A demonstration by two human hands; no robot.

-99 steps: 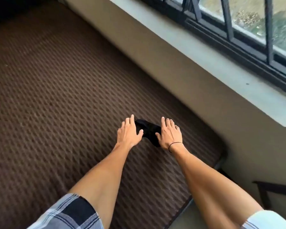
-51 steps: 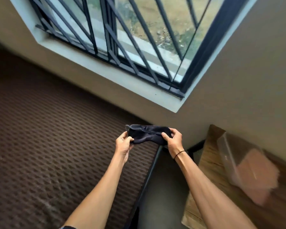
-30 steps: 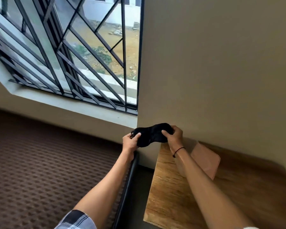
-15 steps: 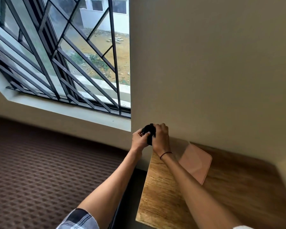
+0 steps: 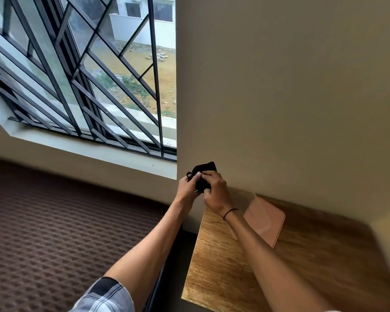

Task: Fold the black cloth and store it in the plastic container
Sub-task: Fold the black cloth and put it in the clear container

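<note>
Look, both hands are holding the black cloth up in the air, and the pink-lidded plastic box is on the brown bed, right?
Not quite. Both the left hand and the right hand do hold the black cloth in the air, but the plastic box sits on the wooden table, not on the bed. The head view shows it.

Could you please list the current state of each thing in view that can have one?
black cloth: bunched small, held in the air between both hands, not yet stored.
left hand: closed on the cloth.
right hand: closed on the cloth.
plastic container: on the wooden table, tilted against the wall, untouched.
</note>
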